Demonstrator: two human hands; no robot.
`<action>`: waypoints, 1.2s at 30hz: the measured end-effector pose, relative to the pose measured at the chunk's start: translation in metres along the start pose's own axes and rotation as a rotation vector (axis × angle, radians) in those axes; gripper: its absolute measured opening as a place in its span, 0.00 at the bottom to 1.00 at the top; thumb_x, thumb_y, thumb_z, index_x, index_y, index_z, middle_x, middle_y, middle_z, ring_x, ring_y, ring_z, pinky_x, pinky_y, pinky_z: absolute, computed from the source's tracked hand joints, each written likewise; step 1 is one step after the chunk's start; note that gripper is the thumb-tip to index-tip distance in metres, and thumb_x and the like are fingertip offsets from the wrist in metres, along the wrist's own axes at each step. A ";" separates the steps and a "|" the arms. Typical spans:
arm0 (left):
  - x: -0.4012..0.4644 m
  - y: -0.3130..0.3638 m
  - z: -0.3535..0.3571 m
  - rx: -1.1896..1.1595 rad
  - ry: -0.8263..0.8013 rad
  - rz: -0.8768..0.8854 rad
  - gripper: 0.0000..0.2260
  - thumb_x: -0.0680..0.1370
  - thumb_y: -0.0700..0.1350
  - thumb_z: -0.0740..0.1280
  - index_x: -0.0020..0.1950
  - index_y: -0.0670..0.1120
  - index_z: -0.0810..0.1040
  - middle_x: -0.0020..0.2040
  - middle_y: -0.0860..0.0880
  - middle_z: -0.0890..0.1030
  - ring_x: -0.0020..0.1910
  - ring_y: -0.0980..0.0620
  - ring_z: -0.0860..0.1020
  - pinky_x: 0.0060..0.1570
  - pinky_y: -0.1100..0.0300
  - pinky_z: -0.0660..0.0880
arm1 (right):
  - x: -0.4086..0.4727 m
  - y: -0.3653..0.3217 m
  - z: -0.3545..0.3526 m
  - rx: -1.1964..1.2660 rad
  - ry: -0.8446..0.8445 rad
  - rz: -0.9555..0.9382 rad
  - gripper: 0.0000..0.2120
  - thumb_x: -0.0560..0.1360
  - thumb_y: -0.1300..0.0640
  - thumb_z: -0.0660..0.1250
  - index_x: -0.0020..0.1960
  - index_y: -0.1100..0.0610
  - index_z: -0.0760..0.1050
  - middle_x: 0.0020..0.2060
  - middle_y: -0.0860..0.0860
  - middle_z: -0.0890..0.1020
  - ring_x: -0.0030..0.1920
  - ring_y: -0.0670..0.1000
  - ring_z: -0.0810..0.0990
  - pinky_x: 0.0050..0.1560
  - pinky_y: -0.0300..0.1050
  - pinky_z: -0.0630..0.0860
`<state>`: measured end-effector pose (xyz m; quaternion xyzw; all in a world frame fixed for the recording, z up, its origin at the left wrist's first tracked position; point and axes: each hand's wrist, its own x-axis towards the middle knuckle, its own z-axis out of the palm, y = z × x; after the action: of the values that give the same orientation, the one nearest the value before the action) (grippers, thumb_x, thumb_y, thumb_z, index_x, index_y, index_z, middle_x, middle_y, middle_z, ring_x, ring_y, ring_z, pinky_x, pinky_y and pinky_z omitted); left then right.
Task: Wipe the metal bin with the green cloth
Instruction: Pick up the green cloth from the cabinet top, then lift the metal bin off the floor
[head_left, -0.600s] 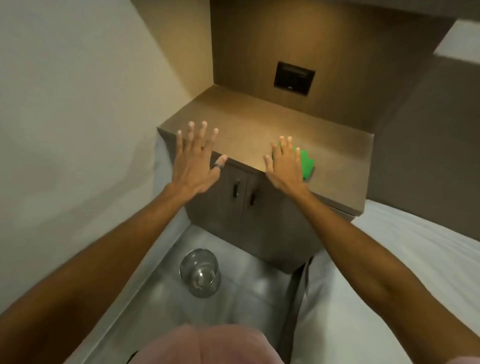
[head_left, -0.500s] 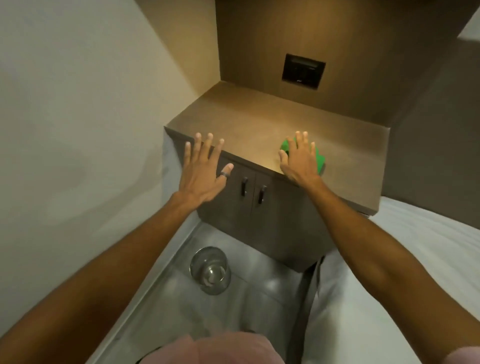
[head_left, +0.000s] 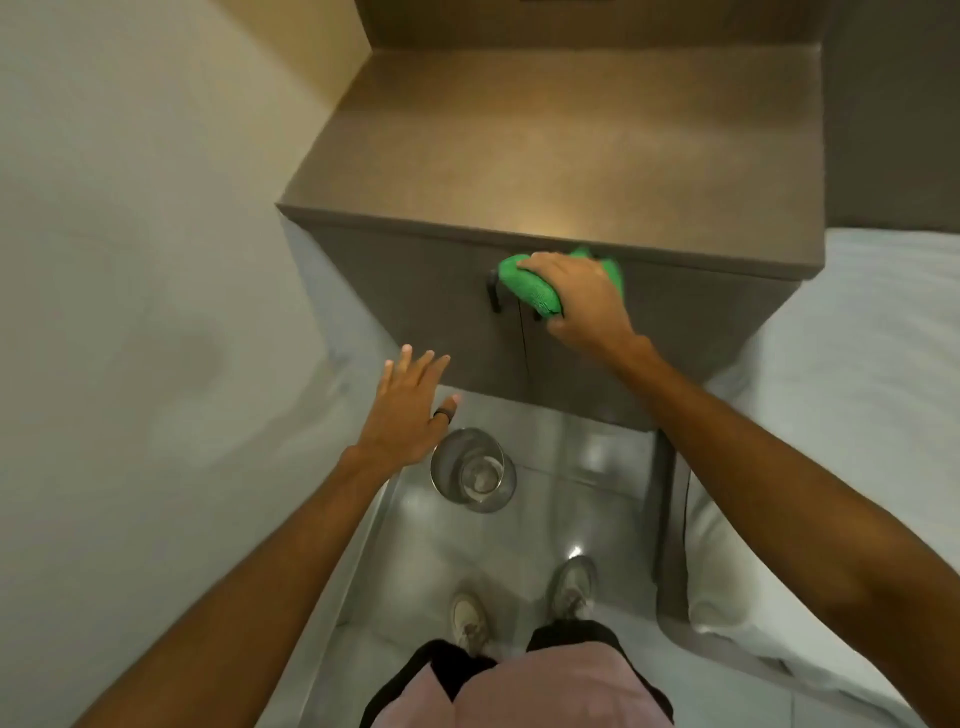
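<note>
A small round metal bin (head_left: 474, 472) stands on the shiny floor in front of a brown cabinet, its open top facing up. My right hand (head_left: 582, 301) is closed around a folded green cloth (head_left: 530, 283), held in the air just off the cabinet's front edge, above the door handles. My left hand (head_left: 408, 410) hangs with fingers spread, holding nothing, just up and left of the bin's rim. It wears a dark ring on the thumb.
The brown cabinet (head_left: 597, 156) fills the corner ahead, with two dark door handles (head_left: 493, 293). A pale wall (head_left: 130, 260) runs along the left. A white bed (head_left: 857, 415) lies to the right. My feet (head_left: 519, 608) stand on the narrow grey floor.
My right hand has closed on the green cloth and lifted it off the cabinet top. My left hand has dropped from the cabinet edge toward the bin. The view has tilted downward.
</note>
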<state>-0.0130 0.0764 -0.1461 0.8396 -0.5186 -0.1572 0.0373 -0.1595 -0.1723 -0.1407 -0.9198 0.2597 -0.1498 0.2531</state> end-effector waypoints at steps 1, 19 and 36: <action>-0.002 -0.002 0.008 -0.020 -0.027 0.011 0.27 0.82 0.56 0.56 0.79 0.46 0.59 0.80 0.42 0.62 0.81 0.38 0.51 0.78 0.40 0.49 | -0.014 -0.007 0.010 0.134 0.001 0.021 0.37 0.64 0.63 0.69 0.73 0.54 0.74 0.71 0.56 0.80 0.72 0.59 0.78 0.74 0.56 0.73; 0.058 -0.146 0.480 -0.131 -0.360 -0.107 0.38 0.70 0.58 0.75 0.74 0.45 0.65 0.70 0.40 0.73 0.68 0.38 0.73 0.66 0.45 0.74 | -0.229 0.120 0.500 1.059 0.307 1.324 0.28 0.81 0.65 0.70 0.78 0.50 0.69 0.66 0.51 0.79 0.65 0.54 0.80 0.71 0.51 0.78; 0.102 -0.174 0.487 -0.584 -0.191 -0.352 0.16 0.68 0.35 0.77 0.55 0.37 0.82 0.49 0.49 0.84 0.43 0.58 0.83 0.49 0.60 0.82 | -0.286 0.159 0.559 1.070 0.453 1.369 0.27 0.78 0.66 0.73 0.74 0.53 0.73 0.62 0.49 0.83 0.61 0.46 0.84 0.68 0.47 0.82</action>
<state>0.0313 0.1147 -0.6696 0.8516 -0.3003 -0.3805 0.1995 -0.2305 0.0862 -0.7308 -0.2708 0.6905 -0.2449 0.6244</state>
